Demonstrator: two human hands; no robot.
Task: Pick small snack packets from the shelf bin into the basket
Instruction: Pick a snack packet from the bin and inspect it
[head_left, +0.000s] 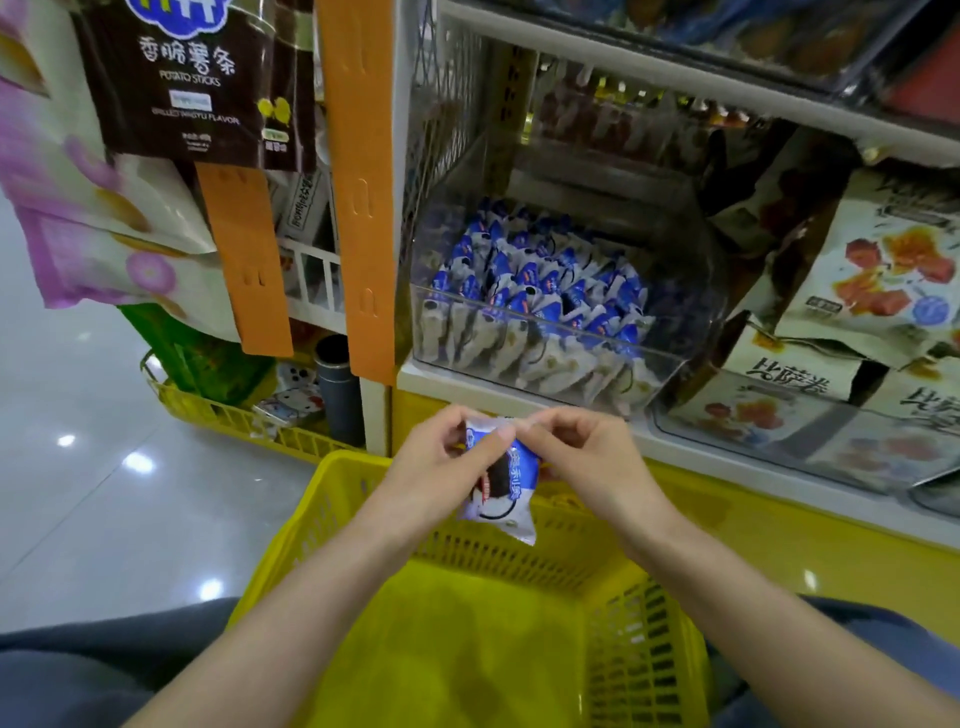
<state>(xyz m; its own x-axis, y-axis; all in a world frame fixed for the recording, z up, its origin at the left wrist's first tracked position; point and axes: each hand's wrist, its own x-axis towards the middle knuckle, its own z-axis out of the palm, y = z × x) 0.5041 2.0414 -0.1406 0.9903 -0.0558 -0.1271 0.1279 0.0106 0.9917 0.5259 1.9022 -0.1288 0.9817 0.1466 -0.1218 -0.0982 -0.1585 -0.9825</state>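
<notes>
Packet (501, 493) held up over far end of yellow basket (332, 499), top edge pinched from both sides by left grip (441, 460) and right grip (584, 457). Clear shelf bin (685, 312) right behind, stuffed with same blue-white packets (530, 291)

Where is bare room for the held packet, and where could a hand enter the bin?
The basket floor is bare between its mesh walls, below the packet that the left hand and right hand pinch. Above the stacked packets in the bin, under the shelf, a gap is open. The bin's lower part is packed; bags crowd its right side.
</notes>
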